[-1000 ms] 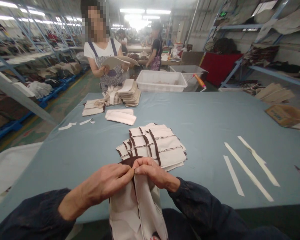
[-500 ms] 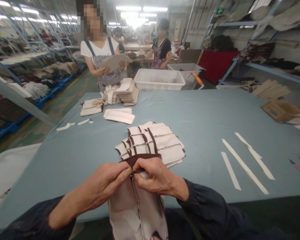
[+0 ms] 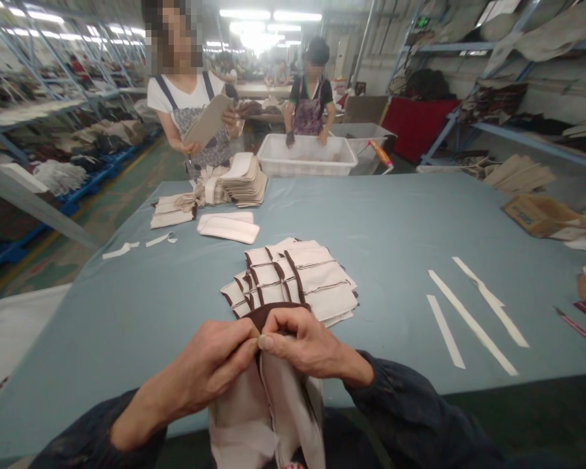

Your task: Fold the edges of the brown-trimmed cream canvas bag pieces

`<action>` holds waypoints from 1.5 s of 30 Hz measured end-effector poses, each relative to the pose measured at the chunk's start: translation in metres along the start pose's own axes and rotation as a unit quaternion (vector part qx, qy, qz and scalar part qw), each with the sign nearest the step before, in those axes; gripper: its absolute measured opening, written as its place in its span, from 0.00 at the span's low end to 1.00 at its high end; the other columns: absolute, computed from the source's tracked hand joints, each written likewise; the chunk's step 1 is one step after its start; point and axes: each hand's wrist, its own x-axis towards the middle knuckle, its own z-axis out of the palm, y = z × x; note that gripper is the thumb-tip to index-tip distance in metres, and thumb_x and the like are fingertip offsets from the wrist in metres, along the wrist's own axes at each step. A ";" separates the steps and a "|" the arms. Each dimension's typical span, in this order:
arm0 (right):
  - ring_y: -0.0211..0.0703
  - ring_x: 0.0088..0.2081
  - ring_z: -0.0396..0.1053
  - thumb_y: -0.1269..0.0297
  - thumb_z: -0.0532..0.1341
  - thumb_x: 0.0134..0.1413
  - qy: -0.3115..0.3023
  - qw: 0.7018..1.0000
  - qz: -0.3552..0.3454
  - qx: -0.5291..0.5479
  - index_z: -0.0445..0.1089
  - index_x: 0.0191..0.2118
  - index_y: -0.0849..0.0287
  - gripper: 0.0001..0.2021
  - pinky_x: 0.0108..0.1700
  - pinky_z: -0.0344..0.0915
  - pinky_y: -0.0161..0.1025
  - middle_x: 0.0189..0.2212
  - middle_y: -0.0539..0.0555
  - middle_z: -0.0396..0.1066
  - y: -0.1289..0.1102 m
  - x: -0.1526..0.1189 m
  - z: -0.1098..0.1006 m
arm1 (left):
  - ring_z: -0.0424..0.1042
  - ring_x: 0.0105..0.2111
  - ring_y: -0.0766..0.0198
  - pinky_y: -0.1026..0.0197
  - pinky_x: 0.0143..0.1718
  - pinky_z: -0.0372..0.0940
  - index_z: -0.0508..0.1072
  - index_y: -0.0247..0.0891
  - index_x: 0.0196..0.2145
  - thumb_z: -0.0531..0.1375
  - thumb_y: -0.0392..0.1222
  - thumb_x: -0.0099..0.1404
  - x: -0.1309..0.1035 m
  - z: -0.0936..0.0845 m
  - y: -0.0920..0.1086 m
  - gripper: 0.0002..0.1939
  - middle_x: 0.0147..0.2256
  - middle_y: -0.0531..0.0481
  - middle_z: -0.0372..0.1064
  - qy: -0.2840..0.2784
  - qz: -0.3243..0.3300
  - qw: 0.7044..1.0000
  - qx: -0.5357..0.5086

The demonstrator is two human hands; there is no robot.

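Note:
A cream fabric piece (image 3: 247,417) with a dark brown edge band and a lengthwise seam hangs over the table's near edge. My left hand (image 3: 208,361) pinches its brown-trimmed top from the left. From the right, my right hand (image 3: 303,342) pinches the same edge, thumb and fingertips meeting those of the left hand at the seam. Whatever lies between the fingertips is too small to make out. Just beyond my hands lies a fanned pile of similar cream pieces with brown edging (image 3: 317,273).
Cream strips (image 3: 471,326) and a pink-handled tool (image 3: 573,322) lie at right. Stacked cream panels (image 3: 247,182), two flat panels (image 3: 229,227) and a tied bundle (image 3: 209,189) sit at far left. Beyond the table (image 3: 395,228) stand a white bin (image 3: 307,163) and two co-workers.
My right thumb has shifted to meet the left fingertips at the seam. The co-worker at left has tilted a panel upright; the other now reaches into the white bin.

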 end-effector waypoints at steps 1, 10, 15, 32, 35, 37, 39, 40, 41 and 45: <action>0.34 0.24 0.54 0.50 0.64 0.60 0.001 0.999 0.011 0.053 0.65 0.29 0.58 0.17 0.26 0.52 0.33 0.23 0.45 0.60 0.003 0.002 0.002 | 0.59 0.25 0.66 0.63 0.28 0.54 0.62 0.40 0.28 0.49 0.42 0.77 0.000 0.001 0.001 0.17 0.25 0.57 0.59 0.012 -0.025 0.998 -0.047; 0.35 0.24 0.50 0.45 0.62 0.59 0.162 0.971 -0.061 0.163 0.60 0.26 0.56 0.21 0.27 0.50 0.35 0.22 0.45 0.55 0.038 0.007 0.043 | 0.52 0.25 0.68 0.67 0.27 0.54 0.65 0.38 0.29 0.61 0.63 0.70 -0.006 0.037 -0.009 0.25 0.26 0.57 0.55 0.111 -0.161 0.885 -0.422; 0.36 0.25 0.52 0.54 0.58 0.59 0.193 0.975 -0.082 0.072 0.59 0.27 0.56 0.15 0.28 0.53 0.34 0.22 0.45 0.55 0.039 0.015 0.037 | 0.51 0.25 0.68 0.67 0.26 0.52 0.66 0.37 0.30 0.61 0.63 0.69 -0.004 0.048 -0.022 0.25 0.26 0.58 0.54 0.151 -0.161 0.871 -0.439; 0.36 0.27 0.62 0.64 0.55 0.63 0.036 0.979 -0.150 -0.132 0.65 0.30 0.57 0.10 0.32 0.58 0.33 0.26 0.48 0.66 0.019 0.018 -0.003 | 0.56 0.23 0.69 0.65 0.26 0.51 0.64 0.39 0.26 0.53 0.45 0.75 0.010 -0.021 -0.008 0.18 0.22 0.59 0.55 -0.105 -0.064 0.988 -0.091; 0.38 0.30 0.64 0.60 0.48 0.70 0.001 0.978 -0.114 -0.172 0.66 0.30 0.57 0.17 0.35 0.60 0.35 0.27 0.49 0.68 0.034 0.020 -0.022 | 0.63 0.26 0.68 0.65 0.29 0.55 0.66 0.39 0.30 0.52 0.40 0.76 0.001 -0.025 0.002 0.15 0.25 0.57 0.63 -0.104 -0.043 0.994 0.015; 0.39 0.30 0.65 0.58 0.44 0.72 0.007 0.976 -0.084 -0.199 0.66 0.31 0.57 0.21 0.36 0.60 0.36 0.28 0.50 0.68 0.048 0.019 -0.034 | 0.65 0.27 0.67 0.65 0.30 0.56 0.66 0.40 0.31 0.51 0.39 0.77 -0.005 -0.025 0.002 0.14 0.27 0.56 0.66 -0.091 -0.028 0.994 0.052; 0.40 0.31 0.65 0.56 0.44 0.73 0.026 0.973 -0.072 -0.216 0.66 0.31 0.57 0.22 0.37 0.60 0.36 0.28 0.51 0.69 0.057 0.016 -0.042 | 0.65 0.26 0.68 0.66 0.30 0.57 0.65 0.41 0.32 0.49 0.39 0.78 -0.011 -0.024 -0.005 0.14 0.27 0.57 0.66 -0.062 -0.023 0.996 0.064; 0.40 0.31 0.66 0.55 0.46 0.73 0.035 0.971 -0.080 -0.221 0.67 0.32 0.57 0.21 0.37 0.60 0.37 0.28 0.51 0.69 0.058 0.014 -0.044 | 0.65 0.25 0.68 0.66 0.28 0.57 0.64 0.41 0.31 0.49 0.39 0.78 -0.014 -0.023 -0.010 0.15 0.26 0.57 0.65 -0.039 -0.026 0.997 0.067; 0.40 0.31 0.66 0.55 0.49 0.72 0.044 0.969 -0.096 -0.224 0.68 0.32 0.58 0.20 0.38 0.60 0.37 0.28 0.51 0.70 0.056 0.011 -0.045 | 0.64 0.23 0.69 0.67 0.27 0.57 0.64 0.41 0.31 0.49 0.39 0.78 -0.017 -0.024 -0.017 0.15 0.25 0.58 0.64 -0.011 -0.028 0.997 0.070; 0.38 0.29 0.63 0.57 0.60 0.68 0.081 0.954 -0.185 -0.221 0.69 0.30 0.58 0.15 0.36 0.58 0.37 0.26 0.49 0.69 0.025 0.005 -0.043 | 0.63 0.22 0.68 0.67 0.25 0.57 0.65 0.41 0.30 0.52 0.41 0.77 -0.026 -0.031 -0.043 0.15 0.24 0.59 0.62 0.085 -0.022 0.993 0.074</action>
